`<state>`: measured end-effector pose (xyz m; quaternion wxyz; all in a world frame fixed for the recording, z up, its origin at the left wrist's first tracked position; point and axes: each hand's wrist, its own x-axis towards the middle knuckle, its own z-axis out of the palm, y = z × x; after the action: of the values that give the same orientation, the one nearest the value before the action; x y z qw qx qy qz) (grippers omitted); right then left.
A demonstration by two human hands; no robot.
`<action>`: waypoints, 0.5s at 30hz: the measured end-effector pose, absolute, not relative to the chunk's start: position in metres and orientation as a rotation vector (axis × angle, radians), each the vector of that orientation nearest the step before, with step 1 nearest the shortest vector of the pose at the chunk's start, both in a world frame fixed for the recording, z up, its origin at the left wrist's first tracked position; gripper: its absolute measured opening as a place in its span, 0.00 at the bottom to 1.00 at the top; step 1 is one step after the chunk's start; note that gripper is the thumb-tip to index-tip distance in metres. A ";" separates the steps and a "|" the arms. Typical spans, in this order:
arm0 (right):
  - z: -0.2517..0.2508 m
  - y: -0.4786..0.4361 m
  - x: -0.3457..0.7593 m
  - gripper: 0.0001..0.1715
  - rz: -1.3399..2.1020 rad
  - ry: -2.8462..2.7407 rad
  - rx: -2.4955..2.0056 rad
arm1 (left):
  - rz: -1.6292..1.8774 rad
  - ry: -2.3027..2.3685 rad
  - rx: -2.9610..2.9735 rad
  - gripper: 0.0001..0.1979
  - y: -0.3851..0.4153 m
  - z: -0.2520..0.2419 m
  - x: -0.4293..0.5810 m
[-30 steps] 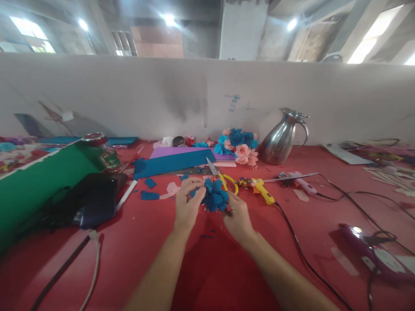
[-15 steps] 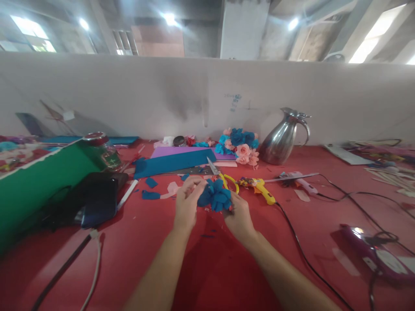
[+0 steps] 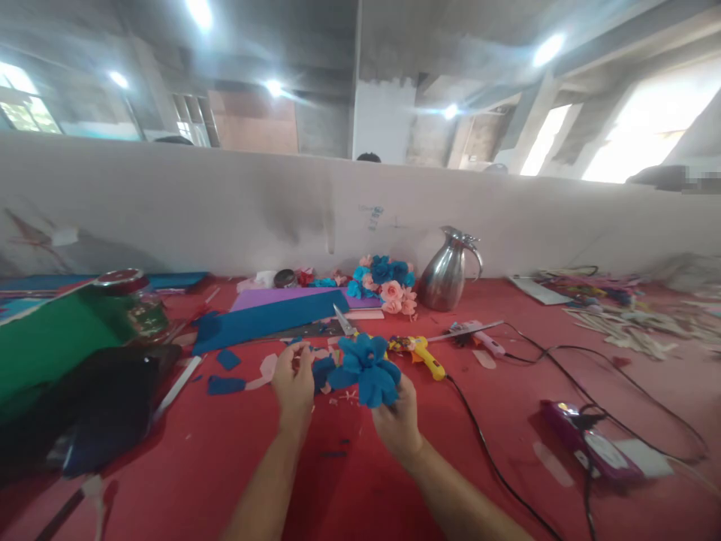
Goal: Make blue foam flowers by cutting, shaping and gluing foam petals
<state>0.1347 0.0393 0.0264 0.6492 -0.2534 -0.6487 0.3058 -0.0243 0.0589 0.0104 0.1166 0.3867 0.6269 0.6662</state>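
A blue crepe-paper flower with layered petals faces me above the table. My right hand is closed around its underside, and the flower hides some of the fingers. To the left, my left hand is raised with thumb and fingers curled together. Whatever those fingertips pinch, if anything, is too small to make out. A dark blue paper piece shows between that hand and the flower; I cannot tell whether the hand touches it. Behind the flower lie scissors, their yellow handles mostly covered.
A yellow glue gun and a pink one trail cords to the right, near a purple power strip. Behind are a blue paper strip, a flower bunch and a steel jug. A green box stands left.
My left hand has come off the flower and moved left. The flower, in my right hand, now faces me more fully. The view has tilted up and shifted right.
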 end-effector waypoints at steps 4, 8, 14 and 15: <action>0.022 0.043 0.129 0.15 0.712 -1.410 -0.660 | 1.962 1.981 1.495 0.10 0.055 0.012 -0.024; 0.019 0.050 0.128 0.16 0.710 -1.315 -0.789 | 1.928 1.883 1.866 0.09 0.052 0.011 -0.020; 0.043 0.051 0.149 0.13 0.445 -1.225 -0.736 | 1.922 1.875 2.081 0.07 0.055 0.007 -0.019; 0.054 0.054 0.153 0.13 0.396 -1.178 -0.714 | 1.918 1.879 2.122 0.07 0.054 0.007 -0.019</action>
<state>0.1531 0.0537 0.0541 0.7542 -0.3270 -0.5397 0.1815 -0.0190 0.0545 0.0066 -0.1398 0.6141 0.5436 0.5549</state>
